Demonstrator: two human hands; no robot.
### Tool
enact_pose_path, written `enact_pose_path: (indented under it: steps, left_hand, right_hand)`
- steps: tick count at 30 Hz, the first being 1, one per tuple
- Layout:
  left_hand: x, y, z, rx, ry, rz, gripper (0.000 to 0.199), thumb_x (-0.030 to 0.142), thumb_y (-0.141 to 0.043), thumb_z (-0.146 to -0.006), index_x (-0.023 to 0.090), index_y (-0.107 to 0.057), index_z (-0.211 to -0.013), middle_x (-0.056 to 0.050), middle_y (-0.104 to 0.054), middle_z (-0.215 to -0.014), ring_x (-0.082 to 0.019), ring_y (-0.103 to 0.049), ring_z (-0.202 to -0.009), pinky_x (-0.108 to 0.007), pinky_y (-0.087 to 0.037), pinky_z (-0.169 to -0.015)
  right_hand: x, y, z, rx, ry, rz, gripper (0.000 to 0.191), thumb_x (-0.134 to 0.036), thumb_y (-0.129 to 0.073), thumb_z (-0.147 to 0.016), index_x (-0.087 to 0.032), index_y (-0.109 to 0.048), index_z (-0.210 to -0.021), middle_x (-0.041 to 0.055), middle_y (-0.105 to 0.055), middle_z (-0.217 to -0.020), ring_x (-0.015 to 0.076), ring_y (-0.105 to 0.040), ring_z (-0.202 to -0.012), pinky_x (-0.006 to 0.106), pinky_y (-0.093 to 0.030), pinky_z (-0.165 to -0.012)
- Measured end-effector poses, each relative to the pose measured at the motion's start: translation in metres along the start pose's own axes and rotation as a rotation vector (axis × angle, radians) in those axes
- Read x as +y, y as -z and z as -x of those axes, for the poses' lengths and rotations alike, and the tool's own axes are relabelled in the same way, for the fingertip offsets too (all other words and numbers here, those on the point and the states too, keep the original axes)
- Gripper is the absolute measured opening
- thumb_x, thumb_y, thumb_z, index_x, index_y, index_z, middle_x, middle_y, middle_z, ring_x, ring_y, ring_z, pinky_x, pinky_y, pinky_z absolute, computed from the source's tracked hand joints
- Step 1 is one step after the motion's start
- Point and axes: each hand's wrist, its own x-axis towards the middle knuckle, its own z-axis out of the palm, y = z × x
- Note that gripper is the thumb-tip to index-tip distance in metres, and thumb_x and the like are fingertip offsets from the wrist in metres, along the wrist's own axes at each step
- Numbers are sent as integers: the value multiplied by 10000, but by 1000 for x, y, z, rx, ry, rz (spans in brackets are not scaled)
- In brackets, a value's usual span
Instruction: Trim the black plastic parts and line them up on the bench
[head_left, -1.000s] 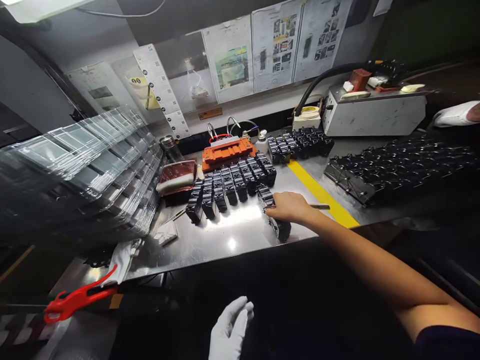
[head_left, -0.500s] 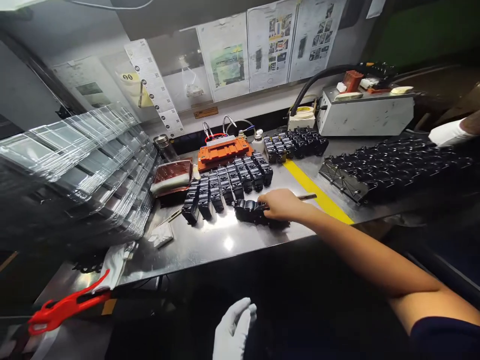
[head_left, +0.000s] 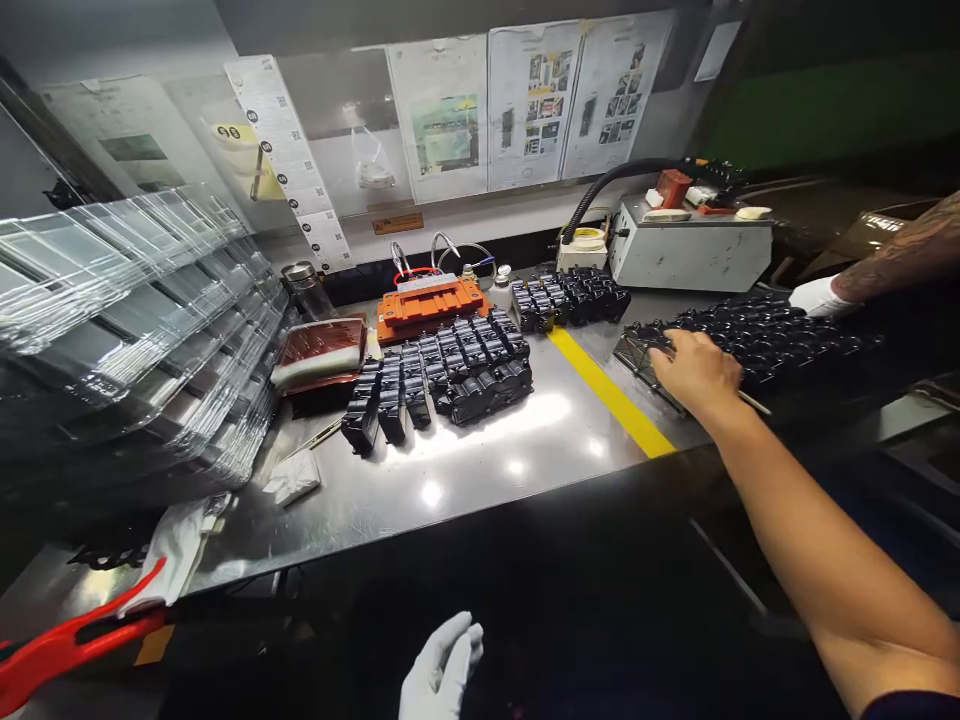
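My right hand (head_left: 697, 370), bare, is over the near left end of the large group of black ribbed plastic parts (head_left: 780, 340) on the right, its fingers curved down onto them. A thin light rod (head_left: 755, 404) sticks out from under the palm; its other end is hidden. My left hand (head_left: 442, 668), in a white glove, hangs below the bench edge with loosely bent fingers, a gap beside the thumb and nothing visible in it. One black ribbed block (head_left: 491, 392) lies crosswise against the front of a row of similar black blocks (head_left: 405, 385).
A co-worker's gloved hand (head_left: 817, 297) rests at the far right group. Behind the row sits an orange fixture (head_left: 431, 305). Yellow tape (head_left: 607, 390) crosses the metal bench (head_left: 480, 470). Wrapped clear trays (head_left: 135, 330) are stacked left; a red air gun (head_left: 82, 640) hangs in front.
My right hand has let go of the black block and moved right to the large group, the rod still with it. The block now lies against the row. My left hand stays low.
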Motion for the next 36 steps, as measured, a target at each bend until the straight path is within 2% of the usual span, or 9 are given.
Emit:
enact_pose_path:
  steps: [3, 11, 14, 18, 21, 23, 26, 29, 36]
  left_hand:
    - [7, -5, -1, -20, 10, -36, 578, 545, -856, -479, 131, -745, -866, -147, -754, -866, -307, -716, -891, -415, -546, -921]
    - [26, -38, 11, -182, 8, -47, 570, 541, -822, -555, 126, -737, -936, -147, -747, -924, -265, -708, -900, -362, -552, -882]
    - [39, -48, 10, -252, 28, -70, 551, 496, -793, -640, 111, -708, -1025, -151, -734, -961, -224, -705, -831, -318, -563, -769]
    - [60, -61, 1, -219, -96, -52, 577, 444, -688, -785, 119, -583, -1250, -150, -706, -1041, -151, -672, -732, -254, -528, -639]
    - [74, -60, -3, -163, -286, -68, 490, 416, -638, -836, 148, -583, -1242, -120, -693, -1100, -157, -670, -864, -266, -526, -777]
    - [79, -51, -2, -112, -382, -101, 396, 390, -623, -851, 166, -627, -1176, -93, -686, -1143, -171, -648, -999, -271, -494, -893]
    - [78, -31, 4, -100, -371, -122, 363, 370, -614, -854, 181, -645, -1162, -71, -689, -1163, -184, -640, -1049, -272, -488, -919]
    - [70, -14, 12, -120, -330, -136, 400, 360, -611, -854, 175, -624, -1209, -67, -690, -1168, -188, -652, -1023, -277, -500, -909]
    - [58, 1, 18, -149, -312, -217, 415, 349, -557, -891, 193, -587, -1274, -53, -693, -1147, -191, -643, -993, -293, -496, -913]
  right_hand:
    - [35, 2, 13, -69, 14, 42, 603, -453, -262, -968, -15, -601, -1208, 347, -591, -1121, 364, -664, -925, 399, -390, -669]
    - [35, -26, 55, -140, -159, -192, 379, -461, -591, -751, -202, -679, -1012, 100, -713, -848, 297, -668, -797, 356, -480, -653]
    - [9, -32, 86, -181, -22, -480, 332, -495, -610, -700, -197, -655, -839, 43, -664, -701, 230, -638, -699, 318, -486, -623]
    - [-49, -38, 147, -441, 221, -757, 368, -530, -588, -746, -185, -621, -872, 4, -616, -640, 179, -606, -622, 279, -473, -563]
    - [-88, -35, 177, -722, 467, -823, 333, -491, -581, -796, -192, -601, -942, 3, -648, -688, 167, -619, -641, 266, -472, -584]
    - [-106, -31, 176, -805, 631, -786, 328, -493, -580, -813, -205, -598, -968, 14, -675, -752, 181, -637, -706, 278, -474, -638]
    - [-126, -33, 149, -668, 630, -682, 346, -478, -447, -898, -210, -557, -1088, 73, -687, -984, 227, -645, -901, 331, -464, -774]
    - [-141, -44, 128, -550, 611, -550, 321, -391, -281, -953, -205, -514, -1072, 73, -675, -900, 231, -640, -800, 339, -447, -715]
    - [-160, -74, 146, -223, 936, -559, 249, -345, -389, -935, -211, -550, -800, 59, -639, -777, 180, -582, -654, 277, -402, -584]
